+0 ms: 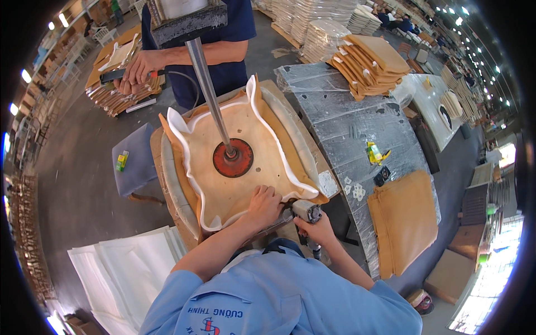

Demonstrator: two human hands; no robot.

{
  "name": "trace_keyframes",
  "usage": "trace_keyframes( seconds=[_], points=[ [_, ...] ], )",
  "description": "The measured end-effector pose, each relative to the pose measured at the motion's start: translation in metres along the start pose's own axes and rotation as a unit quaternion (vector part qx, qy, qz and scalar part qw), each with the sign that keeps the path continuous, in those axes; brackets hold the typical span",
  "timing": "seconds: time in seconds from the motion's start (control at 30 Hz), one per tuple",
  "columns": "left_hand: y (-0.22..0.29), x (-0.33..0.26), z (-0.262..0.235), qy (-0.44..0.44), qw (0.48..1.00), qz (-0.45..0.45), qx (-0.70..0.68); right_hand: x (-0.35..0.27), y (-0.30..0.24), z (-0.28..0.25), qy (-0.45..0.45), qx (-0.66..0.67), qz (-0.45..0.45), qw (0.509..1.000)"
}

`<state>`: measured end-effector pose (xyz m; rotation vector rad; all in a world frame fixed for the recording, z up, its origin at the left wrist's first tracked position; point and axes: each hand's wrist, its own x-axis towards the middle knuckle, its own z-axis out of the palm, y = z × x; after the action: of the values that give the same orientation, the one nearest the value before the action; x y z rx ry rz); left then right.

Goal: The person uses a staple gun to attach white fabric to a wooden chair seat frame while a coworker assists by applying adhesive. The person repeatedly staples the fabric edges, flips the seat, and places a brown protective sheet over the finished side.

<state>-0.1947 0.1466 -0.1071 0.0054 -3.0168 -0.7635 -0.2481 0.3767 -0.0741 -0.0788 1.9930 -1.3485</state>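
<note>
An upturned chair seat (pixel 218 192) with a pale wooden base lies in front of me, edged with white padding (pixel 277 146) and tan cover material (pixel 290 159). A red disc (pixel 241 162) on a metal rod presses down on its middle. At the seat's near edge my left hand (pixel 265 206) is closed, fingers curled over the cover's edge; the fingertips are partly hidden. My right hand (pixel 317 228) grips a staple gun (pixel 306 211), its nose against the seat's near right corner, just right of my left hand.
Opposite, a co-worker's hand (pixel 137 70) holds a dark tool. On the right, a plastic-covered table (pixel 346 111) bears tan sheets (pixel 405 218), stacked tan pieces (pixel 371 61) and a yellow-green box (pixel 375 153). A grey stool (pixel 134 159) stands left; white sheets (pixel 123 273) lie near left.
</note>
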Motion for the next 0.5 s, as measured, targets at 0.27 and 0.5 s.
trace_keyframes(
  seconds=[0.27, 0.5],
  points=[
    [0.0, 0.013, -0.005, -0.027, 1.0, -0.009, -0.011, 0.007, -0.011, -0.014, -0.033, -0.027, 0.016, 0.999],
    [-0.013, 0.014, 0.007, 0.056, 0.998, -0.015, -0.032, -0.001, -0.005, -0.001, 0.003, -0.125, -0.116, 0.985]
  ],
)
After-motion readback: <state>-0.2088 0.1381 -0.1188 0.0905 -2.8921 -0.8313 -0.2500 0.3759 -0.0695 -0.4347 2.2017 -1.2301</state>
